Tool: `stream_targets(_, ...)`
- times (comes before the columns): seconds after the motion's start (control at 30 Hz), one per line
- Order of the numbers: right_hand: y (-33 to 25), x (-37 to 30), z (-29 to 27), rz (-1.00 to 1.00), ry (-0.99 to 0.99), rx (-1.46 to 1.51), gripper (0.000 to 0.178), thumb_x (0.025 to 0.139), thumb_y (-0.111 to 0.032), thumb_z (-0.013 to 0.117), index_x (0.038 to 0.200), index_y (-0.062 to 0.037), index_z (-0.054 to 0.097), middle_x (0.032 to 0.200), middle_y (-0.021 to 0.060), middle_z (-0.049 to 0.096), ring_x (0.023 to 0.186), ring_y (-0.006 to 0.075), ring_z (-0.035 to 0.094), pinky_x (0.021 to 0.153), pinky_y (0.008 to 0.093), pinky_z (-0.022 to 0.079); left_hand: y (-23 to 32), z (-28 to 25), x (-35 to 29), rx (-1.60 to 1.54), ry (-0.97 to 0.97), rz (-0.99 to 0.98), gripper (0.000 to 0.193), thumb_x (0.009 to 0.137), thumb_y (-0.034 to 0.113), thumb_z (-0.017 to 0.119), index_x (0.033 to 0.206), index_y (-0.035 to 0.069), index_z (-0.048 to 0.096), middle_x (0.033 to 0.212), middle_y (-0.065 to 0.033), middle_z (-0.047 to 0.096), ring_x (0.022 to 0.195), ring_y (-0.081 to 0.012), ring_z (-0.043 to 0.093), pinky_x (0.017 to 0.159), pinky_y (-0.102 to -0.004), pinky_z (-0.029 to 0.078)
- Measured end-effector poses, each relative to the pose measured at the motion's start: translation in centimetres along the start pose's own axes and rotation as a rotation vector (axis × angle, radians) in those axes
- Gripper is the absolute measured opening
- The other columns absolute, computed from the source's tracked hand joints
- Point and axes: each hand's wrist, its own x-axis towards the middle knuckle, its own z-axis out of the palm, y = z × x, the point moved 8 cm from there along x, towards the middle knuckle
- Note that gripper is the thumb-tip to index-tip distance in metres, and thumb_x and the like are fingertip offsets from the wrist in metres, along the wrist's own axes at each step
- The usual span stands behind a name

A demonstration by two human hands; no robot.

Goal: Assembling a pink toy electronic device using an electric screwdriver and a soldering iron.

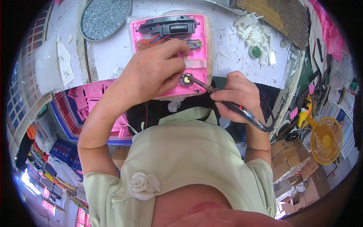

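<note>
A pink plastic housing (202, 34) lies open on the table edge, with a black part (177, 27) and coloured wires (159, 38) at its far end. My right hand (240, 94) is wrapped round the dark handle of a soldering iron (236, 108). Its tip meets a small round component (185, 80) in the near part of the housing. Over the housing's left side, my left hand (151, 72) is closed, fingers bent close to the round component. What its fingertips pinch, if anything, is hidden. A red wire (146, 113) hangs below that hand.
An oval tray of small screws (106, 19) stands at the far left of the white table. White plastic parts (253, 30) and a green-topped round item (255, 52) lie to the right. Below the table at left, a crate holds pink parts (89, 96). A yellow fan (326, 140) stands far right.
</note>
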Motion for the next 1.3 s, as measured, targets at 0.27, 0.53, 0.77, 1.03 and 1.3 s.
stream_targets(0.27,-1.0,0.1,-0.2,-0.079,-0.094,-0.077,0.045,0.061,0.002,0.079,0.103,-0.0140,0.074,0.068,0.0006,0.044,0.061,0.0214,0.048,0.060,0.0350,0.042,0.1,0.0,0.0,0.022,-0.010,0.011,0.020,0.072,0.000,0.075,0.088,0.003,0.062,0.113,-0.0094,0.062,0.091,-0.0278,0.067,0.076,-0.0377,0.057)
stream_targets(0.53,-2.0,-0.2,-0.3,-0.104,-0.146,-0.143,0.046,0.060,-0.015,0.078,0.106,-0.0137,0.075,0.071,0.0008,0.043,0.061,0.0211,0.047,0.059,0.0350,0.039,0.1,-0.1,0.0,0.012,-0.010,0.003,0.020,0.072,0.000,0.075,0.087,0.004,0.062,0.112,-0.0088,0.062,0.090,-0.0275,0.067,0.076,-0.0376,0.057)
stream_targets(0.77,-2.2,-0.2,0.0,-0.085,-0.142,-0.169,0.047,0.057,-0.015,0.076,0.104,-0.0138,0.075,0.071,0.0010,0.043,0.062,0.0214,0.047,0.060,0.0346,0.040,-0.1,-0.1,-0.1,-0.017,0.011,-0.007,0.019,0.073,-0.001,0.075,0.087,0.004,0.063,0.111,-0.0084,0.063,0.089,-0.0265,0.067,0.076,-0.0369,0.056)
stream_targets(1.03,-2.1,-0.2,-0.1,-0.089,-0.100,-0.157,0.049,0.053,-0.009,0.080,0.101,-0.0153,0.077,0.069,-0.0018,0.043,0.059,0.0191,0.046,0.056,0.0336,0.037,-0.3,-0.5,-0.7,-0.130,0.044,-0.011,0.021,0.075,-0.003,0.077,0.091,0.004,0.067,0.109,-0.0087,0.062,0.086,-0.0249,0.068,0.071,-0.0338,0.057)
stream_targets(1.3,-1.4,-0.8,-0.2,-0.082,-0.036,-0.136,0.053,0.052,-0.010,0.078,0.104,-0.0133,0.076,0.068,-0.0019,0.043,0.059,0.0187,0.047,0.057,0.0317,0.038,1.1,-1.2,-0.8,-0.040,0.183,0.095,0.027,0.072,-0.001,0.081,0.094,0.005,0.069,0.102,-0.0095,0.062,0.071,-0.0248,0.064,0.060,-0.0342,0.053)
